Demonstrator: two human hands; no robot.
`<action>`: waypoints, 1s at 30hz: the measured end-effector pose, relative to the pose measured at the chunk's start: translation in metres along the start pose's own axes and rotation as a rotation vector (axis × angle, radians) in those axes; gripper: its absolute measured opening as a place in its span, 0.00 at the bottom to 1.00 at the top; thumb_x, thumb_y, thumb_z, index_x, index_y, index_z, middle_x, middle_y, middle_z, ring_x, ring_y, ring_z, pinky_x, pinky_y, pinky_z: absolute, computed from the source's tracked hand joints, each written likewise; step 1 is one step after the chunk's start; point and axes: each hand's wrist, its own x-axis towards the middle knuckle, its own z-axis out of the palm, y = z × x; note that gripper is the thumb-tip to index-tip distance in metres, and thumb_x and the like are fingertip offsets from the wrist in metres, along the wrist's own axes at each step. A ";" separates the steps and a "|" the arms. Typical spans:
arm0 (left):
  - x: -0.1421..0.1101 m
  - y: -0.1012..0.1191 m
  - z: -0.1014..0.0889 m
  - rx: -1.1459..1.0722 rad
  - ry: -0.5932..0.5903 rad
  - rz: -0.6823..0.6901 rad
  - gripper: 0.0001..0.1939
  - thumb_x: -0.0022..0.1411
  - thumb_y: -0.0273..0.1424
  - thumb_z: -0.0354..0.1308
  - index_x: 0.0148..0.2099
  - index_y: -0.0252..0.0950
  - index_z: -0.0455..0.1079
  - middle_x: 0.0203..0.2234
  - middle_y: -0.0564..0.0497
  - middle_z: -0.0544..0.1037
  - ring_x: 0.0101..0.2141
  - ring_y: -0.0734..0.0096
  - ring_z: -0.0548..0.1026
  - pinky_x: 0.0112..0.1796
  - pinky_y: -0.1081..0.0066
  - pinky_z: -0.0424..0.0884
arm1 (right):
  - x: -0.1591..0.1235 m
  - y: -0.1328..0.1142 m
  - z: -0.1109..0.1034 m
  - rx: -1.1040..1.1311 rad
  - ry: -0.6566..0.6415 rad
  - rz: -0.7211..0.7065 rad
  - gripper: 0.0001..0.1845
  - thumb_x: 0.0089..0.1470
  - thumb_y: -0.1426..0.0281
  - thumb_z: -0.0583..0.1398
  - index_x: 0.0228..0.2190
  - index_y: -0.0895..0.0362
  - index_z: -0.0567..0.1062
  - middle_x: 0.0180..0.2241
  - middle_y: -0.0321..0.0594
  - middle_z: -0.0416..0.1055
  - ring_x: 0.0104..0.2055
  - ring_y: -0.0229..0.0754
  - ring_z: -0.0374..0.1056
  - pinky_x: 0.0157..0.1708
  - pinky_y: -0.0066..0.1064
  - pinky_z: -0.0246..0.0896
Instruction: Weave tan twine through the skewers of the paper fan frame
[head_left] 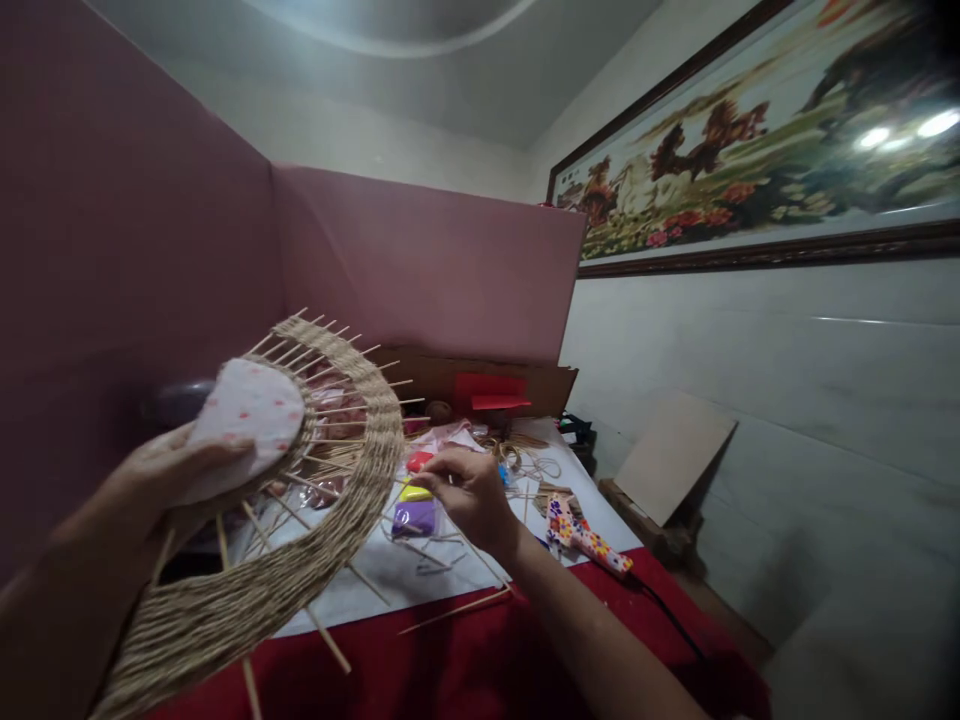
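A round piece of weaving (pixel 381 420) fills the left side, with a broad band of brown twine wound through thin sticks that radiate from its middle. White cloth with pinkish-red dots (pixel 259 410) covers its centre. My left hand (pixel 180 462) grips it at this padded centre, thumb on top of the cloth and the other fingers hidden behind. Just right of the woven band, my right hand (pixel 469 490) is closed in a pinch, in front of the table. Whatever lies between its fingertips is too small to make out.
Purple (pixel 415 518), yellow (pixel 414 491) and red packets (pixel 419 461) lie on the white-covered table (pixel 360 600). A flower-patterned glue gun (pixel 585 540) rests at the right, its cord trailing over red cloth (pixel 450 670). Loose sticks (pixel 454 610) lie in front; a pink partition (pixel 427 270) stands behind.
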 end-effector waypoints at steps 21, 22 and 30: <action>0.068 -0.115 0.025 -0.352 -0.131 -0.306 0.07 0.51 0.16 0.54 0.32 0.30 0.69 0.18 0.48 0.78 0.16 0.68 0.74 0.19 0.72 0.75 | -0.017 0.063 -0.012 -0.367 0.318 0.010 0.07 0.54 0.68 0.58 0.28 0.57 0.73 0.24 0.38 0.73 0.26 0.36 0.68 0.28 0.25 0.58; 0.065 -0.115 0.026 -0.355 -0.123 -0.317 0.06 0.52 0.17 0.53 0.31 0.30 0.69 0.18 0.48 0.77 0.16 0.68 0.74 0.18 0.71 0.75 | -0.017 0.063 -0.011 -0.369 0.312 0.005 0.07 0.54 0.68 0.58 0.28 0.57 0.73 0.24 0.38 0.74 0.26 0.36 0.68 0.28 0.25 0.58; 0.060 -0.115 0.023 -0.360 -0.121 -0.318 0.07 0.52 0.18 0.52 0.33 0.30 0.69 0.17 0.47 0.77 0.15 0.66 0.74 0.17 0.71 0.74 | -0.023 0.064 -0.007 -0.383 0.285 0.013 0.08 0.54 0.67 0.57 0.27 0.57 0.73 0.24 0.38 0.73 0.26 0.36 0.68 0.27 0.25 0.57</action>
